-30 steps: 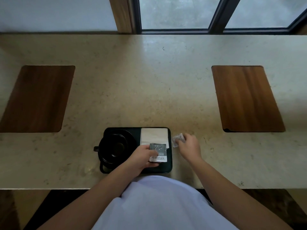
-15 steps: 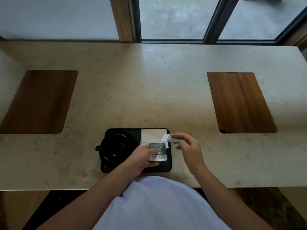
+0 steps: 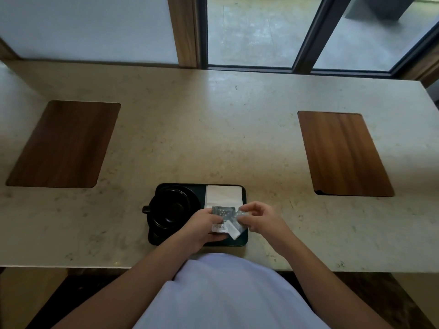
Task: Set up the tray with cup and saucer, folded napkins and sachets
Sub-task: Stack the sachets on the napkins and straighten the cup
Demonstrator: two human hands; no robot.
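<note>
A black tray (image 3: 244, 241) lies at the counter's near edge. On its left half stands a black cup (image 3: 169, 211) on a black saucer (image 3: 155, 235), handle pointing left. A folded white napkin (image 3: 224, 195) covers the tray's far right part. My left hand (image 3: 202, 226) holds a grey sachet (image 3: 223, 213) down on the tray's right half. My right hand (image 3: 261, 219) pinches a small white sachet (image 3: 234, 230) that slants across the grey one.
The beige stone counter (image 3: 213, 138) has two inset wooden panels, one at the left (image 3: 64, 144) and one at the right (image 3: 342, 153). A window with dark frames (image 3: 306, 36) runs behind the counter. My white shirt fills the bottom.
My right hand lifted the white sachet from the counter beside the tray and brought it left over the tray, onto the grey sachet. My left hand stayed on the grey sachet.
</note>
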